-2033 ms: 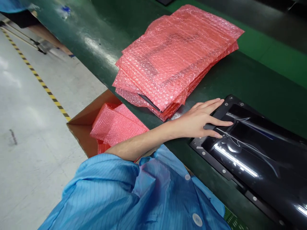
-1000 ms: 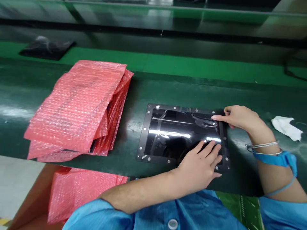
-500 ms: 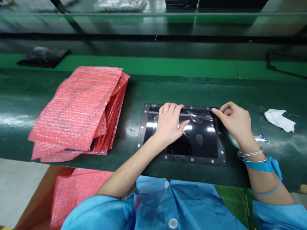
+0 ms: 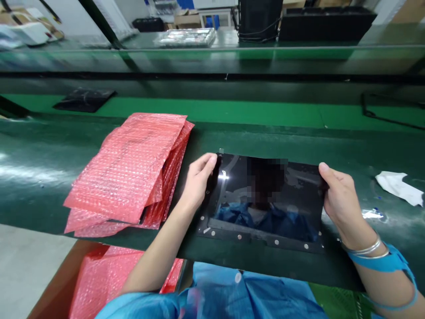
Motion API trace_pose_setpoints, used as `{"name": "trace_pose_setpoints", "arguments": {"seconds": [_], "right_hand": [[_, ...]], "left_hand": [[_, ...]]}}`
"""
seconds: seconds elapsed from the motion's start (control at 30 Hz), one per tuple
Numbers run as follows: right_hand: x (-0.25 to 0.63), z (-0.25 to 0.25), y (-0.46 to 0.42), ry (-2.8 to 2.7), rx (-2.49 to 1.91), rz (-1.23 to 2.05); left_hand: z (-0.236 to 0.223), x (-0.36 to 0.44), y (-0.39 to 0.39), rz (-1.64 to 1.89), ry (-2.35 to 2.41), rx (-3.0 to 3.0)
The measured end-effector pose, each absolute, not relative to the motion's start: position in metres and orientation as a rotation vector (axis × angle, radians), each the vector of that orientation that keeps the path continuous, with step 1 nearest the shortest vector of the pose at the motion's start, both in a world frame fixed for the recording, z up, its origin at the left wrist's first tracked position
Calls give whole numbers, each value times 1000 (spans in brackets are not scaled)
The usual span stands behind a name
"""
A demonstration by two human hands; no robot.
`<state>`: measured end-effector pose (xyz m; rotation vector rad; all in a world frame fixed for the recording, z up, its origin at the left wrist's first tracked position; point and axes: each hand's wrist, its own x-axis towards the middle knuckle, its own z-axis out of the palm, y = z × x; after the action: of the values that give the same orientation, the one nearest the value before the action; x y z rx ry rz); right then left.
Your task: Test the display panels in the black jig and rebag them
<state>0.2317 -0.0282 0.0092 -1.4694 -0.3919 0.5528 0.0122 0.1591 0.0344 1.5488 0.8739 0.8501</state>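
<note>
Both hands grip a glossy black panel (image 4: 265,204) by its short ends, left hand (image 4: 195,179) and right hand (image 4: 338,199), far edge tilted up near the green bench's (image 4: 49,150) front edge, not yet bagged, pink bubble bags (image 4: 133,168) stacked just left.

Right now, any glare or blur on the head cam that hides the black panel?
Head view: the glossy black panel, held at its short edges by the left hand and right hand, mirrors a blue garment and carries one small bright glint near its left edge. Its screw-studded rim stays readable. The far shelf is soft, and the pink bubble-wrap stack is sharp enough.
</note>
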Motion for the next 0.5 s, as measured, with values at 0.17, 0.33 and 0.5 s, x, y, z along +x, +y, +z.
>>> {"name": "trace_pose_setpoints", "arguments": {"seconds": [0.17, 0.33, 0.5], "right_hand": [[232, 9, -35, -464, -1515, 532], [233, 22, -42, -581, -1623, 814], [242, 6, -60, -606, -1789, 979]], "left_hand": [[26, 15, 158, 868, 851, 1098], [28, 7, 165, 977, 884, 864], [19, 2, 169, 984, 923, 753]]}}
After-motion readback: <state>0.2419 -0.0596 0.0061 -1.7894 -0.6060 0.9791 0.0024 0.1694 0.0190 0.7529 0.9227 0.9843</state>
